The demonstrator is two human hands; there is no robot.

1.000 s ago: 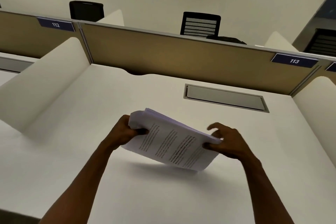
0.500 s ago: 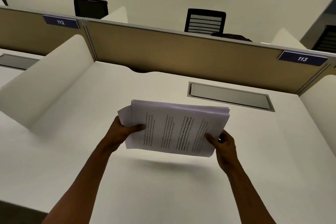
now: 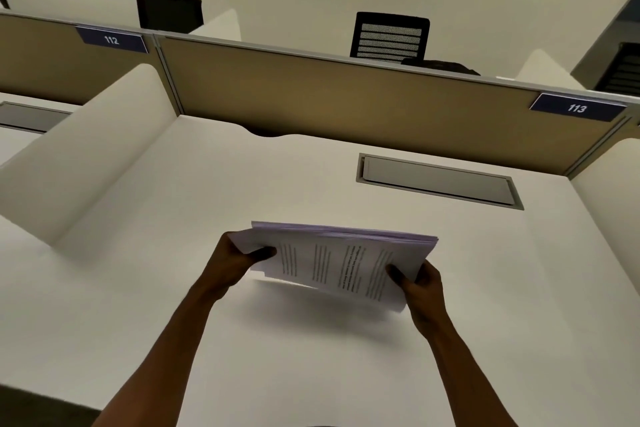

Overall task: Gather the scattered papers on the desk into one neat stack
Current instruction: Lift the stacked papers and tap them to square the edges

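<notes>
Both-handed grip on papers (image 3: 341,262) (flatter now than before), above desk (image 3: 173,305)

Two bare forearms reach up from the lower edge of the view, with no sleeves showing anywhere along them. The left hand (image 3: 232,262) and the right hand (image 3: 420,282) are both bare too: no gloves. No watch, ring or band shows on either wrist. The forearms look slim, narrowing toward the wrists.
</notes>
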